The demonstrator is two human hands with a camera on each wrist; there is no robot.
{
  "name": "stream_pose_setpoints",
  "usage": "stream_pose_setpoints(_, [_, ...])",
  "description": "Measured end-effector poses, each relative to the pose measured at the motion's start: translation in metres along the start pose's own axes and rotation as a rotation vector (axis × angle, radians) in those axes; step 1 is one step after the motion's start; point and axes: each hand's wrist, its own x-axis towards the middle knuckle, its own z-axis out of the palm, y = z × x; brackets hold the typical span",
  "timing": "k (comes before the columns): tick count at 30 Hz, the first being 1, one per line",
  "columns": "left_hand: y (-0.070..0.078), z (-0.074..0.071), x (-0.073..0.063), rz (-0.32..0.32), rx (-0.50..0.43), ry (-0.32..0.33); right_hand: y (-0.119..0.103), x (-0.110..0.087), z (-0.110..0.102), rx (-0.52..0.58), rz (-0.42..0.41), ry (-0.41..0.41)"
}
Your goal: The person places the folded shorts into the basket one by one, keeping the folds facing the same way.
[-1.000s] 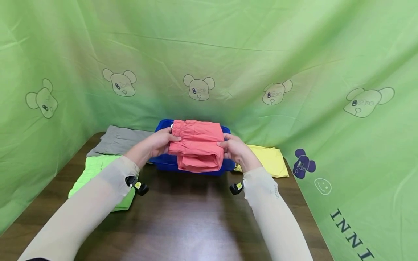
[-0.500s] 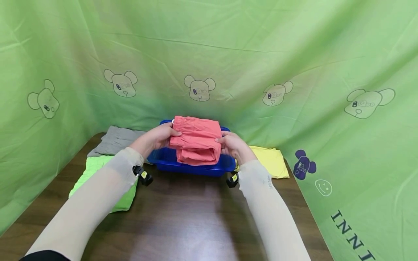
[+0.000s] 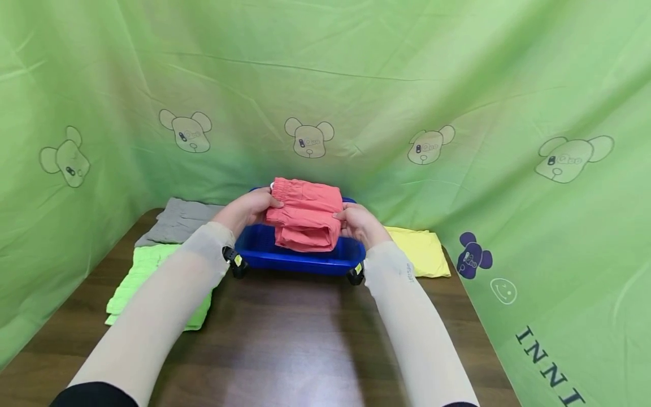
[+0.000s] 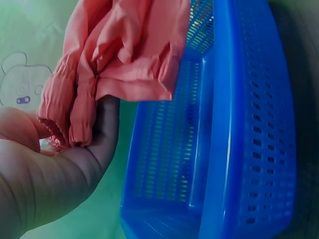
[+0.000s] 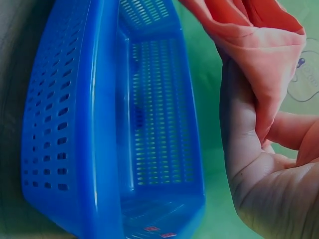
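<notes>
A folded coral-pink pair of shorts (image 3: 307, 212) with a gathered elastic waistband hangs over a blue perforated plastic basket (image 3: 295, 261). My left hand (image 3: 252, 206) pinches the shorts at their waistband end, thumb on top and fingers beneath. At the opposite end my right hand (image 3: 360, 221) pinches the folded edge the same way. In the left wrist view the gathered band (image 4: 70, 107) lies between thumb and fingers. The right wrist view shows the cloth (image 5: 266, 55) drawn to a point in the grip. The part of the basket behind the shorts is hidden.
On the left of the wooden table (image 3: 285, 339) lie folded grey cloth (image 3: 178, 220) and bright green cloth (image 3: 137, 271), partly behind my left arm. Folded yellow cloth (image 3: 419, 251) lies right of the basket. A green curtain (image 3: 325, 73) with printed bear heads surrounds the table.
Both hands have carried the shorts slightly upward in the head view, farther over the basket, and more of the basket's front shows. Both hands keep their hold.
</notes>
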Motion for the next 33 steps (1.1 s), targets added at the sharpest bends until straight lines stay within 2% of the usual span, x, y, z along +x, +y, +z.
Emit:
stream_pose_setpoints(9, [-0.003,-0.001,0.008,-0.001,0.016,0.025,0.004,0.011,0.001,0.036,0.028,0.017])
stream_pose_setpoints(20, [-0.016,-0.008,0.024,-0.036,0.044,0.063,0.014,0.021,0.004,0.036,0.057,0.044])
stream_pose_setpoints(33, [-0.031,-0.011,0.032,-0.066,-0.005,0.077,0.030,0.030,0.006,0.016,0.097,0.049])
